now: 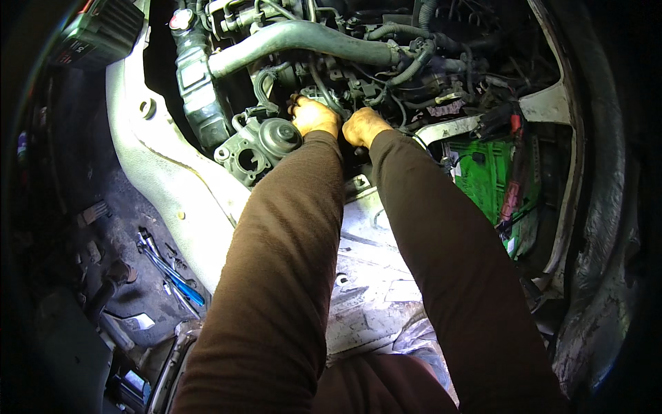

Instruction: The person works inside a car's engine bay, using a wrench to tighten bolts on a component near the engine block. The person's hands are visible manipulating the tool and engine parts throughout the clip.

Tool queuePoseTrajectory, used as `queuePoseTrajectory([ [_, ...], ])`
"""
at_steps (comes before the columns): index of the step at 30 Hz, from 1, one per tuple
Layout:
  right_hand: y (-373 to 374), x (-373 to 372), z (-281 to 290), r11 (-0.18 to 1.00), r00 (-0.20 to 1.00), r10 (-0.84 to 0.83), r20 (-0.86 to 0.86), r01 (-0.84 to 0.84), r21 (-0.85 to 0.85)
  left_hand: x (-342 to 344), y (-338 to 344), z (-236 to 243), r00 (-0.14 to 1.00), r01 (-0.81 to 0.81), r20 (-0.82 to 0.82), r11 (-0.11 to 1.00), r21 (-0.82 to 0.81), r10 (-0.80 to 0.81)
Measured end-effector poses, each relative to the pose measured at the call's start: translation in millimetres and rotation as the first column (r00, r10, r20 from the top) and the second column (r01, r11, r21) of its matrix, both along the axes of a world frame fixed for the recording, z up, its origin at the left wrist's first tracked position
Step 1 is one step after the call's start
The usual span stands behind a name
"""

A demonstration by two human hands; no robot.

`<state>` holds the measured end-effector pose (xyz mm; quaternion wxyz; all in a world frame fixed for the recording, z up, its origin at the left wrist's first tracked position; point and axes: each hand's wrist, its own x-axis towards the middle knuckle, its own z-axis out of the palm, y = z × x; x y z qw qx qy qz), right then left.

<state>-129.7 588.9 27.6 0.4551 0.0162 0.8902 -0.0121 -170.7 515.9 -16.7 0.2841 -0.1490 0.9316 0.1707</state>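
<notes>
Both my arms reach into an engine bay. My left hand (317, 116) is closed, its fingers curled down among the engine parts beside a thin dark hose (323, 85). Close by on the right, my right hand (364, 127) is closed like a fist near the lower end of that hose. Whatever either hand grips is hidden by the fingers. Left of my left hand lies a grey metal valve housing (249, 160) with a round opening and a domed round cover (281, 135). A thick grey pipe (303, 38) crosses beyond my hands.
A black radiator tank (201, 103) with a cap (181, 21) stands to the left. A green battery (483, 176) with a red cable (511, 196) sits at right. Pale body panels (165, 165) edge the bay. Hand tools, one blue-handled (187, 290), lie on the floor at lower left.
</notes>
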Motion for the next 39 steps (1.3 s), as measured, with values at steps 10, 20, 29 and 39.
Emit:
queuePoseTrajectory([
  [10,-6.4,-0.8,26.9,-0.615,-0.464,-0.786,0.408,0.649,-0.448,-3.7,-4.7,-6.6,0.994,-0.093,0.063,0.992,0.082,0.088],
  [20,16.4,-12.6,-53.2,0.449,0.448,-0.893,-0.051,0.893,-0.022,-0.6,0.4,14.3,0.999,-0.024,0.022,0.999,0.037,0.024],
  [29,0.7,-3.2,-26.0,0.802,0.815,-0.577,-0.053,0.577,0.157,-3.2,-2.9,-6.0,1.000,-0.026,-0.003,1.000,-0.007,0.026],
  [39,-1.8,-8.5,-26.3,0.924,0.940,-0.338,0.052,0.320,0.209,-2.2,-1.7,-10.3,0.999,-0.034,-0.023,0.999,-0.030,0.033],
])
